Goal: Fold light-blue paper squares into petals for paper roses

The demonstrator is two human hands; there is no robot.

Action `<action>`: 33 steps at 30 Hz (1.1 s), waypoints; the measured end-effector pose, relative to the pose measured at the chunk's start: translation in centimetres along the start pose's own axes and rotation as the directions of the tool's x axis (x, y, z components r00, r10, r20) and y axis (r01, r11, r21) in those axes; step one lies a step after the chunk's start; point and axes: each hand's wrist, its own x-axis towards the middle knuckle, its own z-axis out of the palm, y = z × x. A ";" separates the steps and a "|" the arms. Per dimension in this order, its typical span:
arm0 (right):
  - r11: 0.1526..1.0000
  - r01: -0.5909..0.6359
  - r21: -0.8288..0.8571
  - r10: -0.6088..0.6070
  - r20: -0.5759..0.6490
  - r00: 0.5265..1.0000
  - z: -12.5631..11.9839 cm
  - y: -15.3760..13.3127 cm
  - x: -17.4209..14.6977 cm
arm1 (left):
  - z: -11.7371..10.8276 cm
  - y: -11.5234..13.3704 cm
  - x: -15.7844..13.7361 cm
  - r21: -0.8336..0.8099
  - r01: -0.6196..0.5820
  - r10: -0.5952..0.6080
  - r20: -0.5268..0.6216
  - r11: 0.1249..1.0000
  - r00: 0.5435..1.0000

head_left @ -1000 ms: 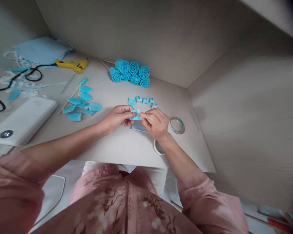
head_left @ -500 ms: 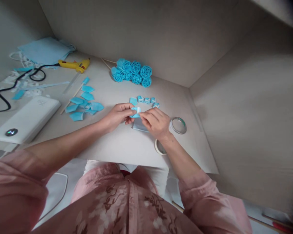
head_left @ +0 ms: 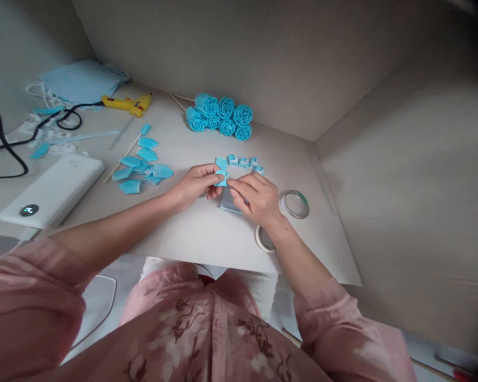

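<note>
The grip of the left hand (head_left: 202,181) is clamped on a small blue piece (head_left: 220,180) above the table (head_left: 175,239). The right hand (head_left: 258,195) reaches its edge; whether that grip pinches it, I cannot tell. Folded blue pieces (head_left: 244,162) lie just beyond.

Shirt (head_left: 151,361): dusty pink, loose, creased
Pattern: thin brown leafy sprigs (head_left: 185,318) among pale, blossom-like patches
Front placket (head_left: 219,329): straight pink strip down the middle
Left sleeve (head_left: 32,302): pink, wide, ending near the elbow
Right sleeve (head_left: 326,313): same pink, wrinkled at the edge
Left hand (head_left: 207,183), right hand (head_left: 257,193): bare
</note>
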 end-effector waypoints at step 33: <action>0.400 -0.565 0.722 0.554 0.301 0.776 1.5 1.0 0.1 | -0.2 -0.5 0.6 0.260 -0.148 0.161 -0.028 0.954 0.987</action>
